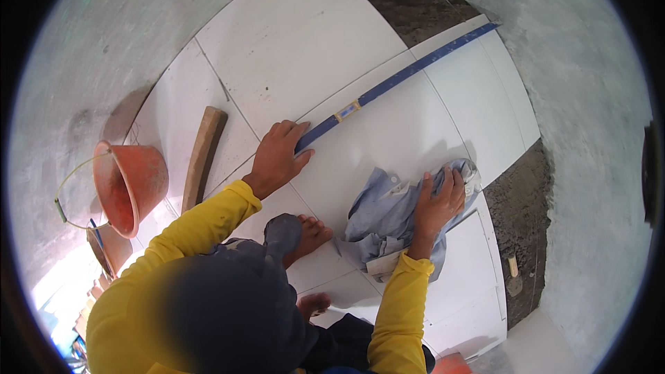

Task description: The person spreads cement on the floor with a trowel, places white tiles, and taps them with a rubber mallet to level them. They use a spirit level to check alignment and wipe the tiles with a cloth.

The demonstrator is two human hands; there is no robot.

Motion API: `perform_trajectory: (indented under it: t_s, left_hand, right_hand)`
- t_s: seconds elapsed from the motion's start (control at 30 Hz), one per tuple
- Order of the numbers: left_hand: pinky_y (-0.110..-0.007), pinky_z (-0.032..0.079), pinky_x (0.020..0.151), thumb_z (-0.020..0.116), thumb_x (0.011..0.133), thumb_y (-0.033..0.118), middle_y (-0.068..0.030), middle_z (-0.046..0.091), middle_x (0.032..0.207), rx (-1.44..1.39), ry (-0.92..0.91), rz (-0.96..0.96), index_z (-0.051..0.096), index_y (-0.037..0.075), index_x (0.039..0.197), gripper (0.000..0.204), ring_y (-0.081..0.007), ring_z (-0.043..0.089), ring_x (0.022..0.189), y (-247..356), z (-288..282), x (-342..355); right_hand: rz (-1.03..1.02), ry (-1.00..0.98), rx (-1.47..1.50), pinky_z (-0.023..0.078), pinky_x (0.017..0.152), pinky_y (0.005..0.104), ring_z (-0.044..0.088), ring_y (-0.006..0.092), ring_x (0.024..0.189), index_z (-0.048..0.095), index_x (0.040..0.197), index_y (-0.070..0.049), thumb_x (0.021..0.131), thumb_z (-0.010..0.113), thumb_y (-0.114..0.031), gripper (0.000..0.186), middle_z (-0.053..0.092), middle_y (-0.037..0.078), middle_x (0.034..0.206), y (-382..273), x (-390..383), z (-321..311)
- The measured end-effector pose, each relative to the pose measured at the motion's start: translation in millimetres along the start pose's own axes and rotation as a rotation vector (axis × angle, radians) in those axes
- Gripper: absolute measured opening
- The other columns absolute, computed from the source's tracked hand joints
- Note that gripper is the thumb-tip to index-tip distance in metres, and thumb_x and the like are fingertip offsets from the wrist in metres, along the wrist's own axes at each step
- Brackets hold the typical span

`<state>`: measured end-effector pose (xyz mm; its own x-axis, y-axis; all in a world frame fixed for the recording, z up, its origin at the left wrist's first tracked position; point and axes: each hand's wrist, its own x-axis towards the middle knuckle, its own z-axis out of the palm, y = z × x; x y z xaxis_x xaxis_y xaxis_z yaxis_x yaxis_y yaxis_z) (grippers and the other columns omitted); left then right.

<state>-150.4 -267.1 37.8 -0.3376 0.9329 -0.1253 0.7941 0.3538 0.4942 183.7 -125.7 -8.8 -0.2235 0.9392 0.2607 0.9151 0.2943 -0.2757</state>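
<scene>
Left hand [276, 158] pinching the near-left end of a blue spirit level [395, 83] between thumb and fingers; level lies slantwise over white floor tiles [360, 142], its far end close by the right wall [599, 138]. Right hand [436, 209] on a crumpled grey-blue cloth [377, 209], fingers slightly spread, whether gripping cannot tell. At left, orange bucket [150, 179] tipped toward the near side, wooden block [204, 156] just right of it.

Head-worn fisheye, looking steeply down, near above the tiled floor [298, 34]
</scene>
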Motion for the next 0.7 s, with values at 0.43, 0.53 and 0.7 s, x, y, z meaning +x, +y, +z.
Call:
perform_trajectory:
  t_s: [0.43, 0.53, 0.7]
  left_hand:
    - [-0.045, 0.050, 0.101, 0.078, 0.094, 0.022, -0.0130, 0.063, 0.118, 0.030, 0.053, -0.006, 0.065, 0.005, 0.135, 0.046, -0.0327, 0.060, 0.114, 0.3, 4.8, -7.2]
    - [-0.046, 0.050, 0.101, 0.078, 0.095, 0.022, -0.0129, 0.063, 0.119, 0.028, 0.050, -0.011, 0.065, 0.006, 0.135, 0.045, -0.0329, 0.060, 0.114, -0.9, 6.2, -7.1]
    - [-0.045, 0.051, 0.100, 0.078, 0.095, 0.022, -0.0127, 0.062, 0.118, 0.044, 0.052, -0.007, 0.065, 0.006, 0.135, 0.046, -0.0331, 0.061, 0.114, -1.4, 6.1, -7.9]
  right_hand:
    - [0.006, 0.019, -0.104, 0.043, 0.103, 0.0509, 0.060, 0.0331, 0.126, 0.073, 0.124, -0.013, 0.098, 0.075, -0.043, 0.040, 0.065, 0.009, 0.133, -12.9, 3.2, 8.3]
    - [0.004, 0.029, -0.108, 0.043, 0.103, 0.0509, 0.060, 0.0330, 0.125, 0.072, 0.125, -0.013, 0.097, 0.075, -0.043, 0.041, 0.065, 0.008, 0.133, -13.5, 2.9, 9.8]
    - [-0.001, 0.032, -0.112, 0.043, 0.103, 0.0507, 0.060, 0.0330, 0.125, 0.072, 0.125, -0.013, 0.098, 0.075, -0.043, 0.041, 0.065, 0.008, 0.133, -14.6, 2.2, 8.8]
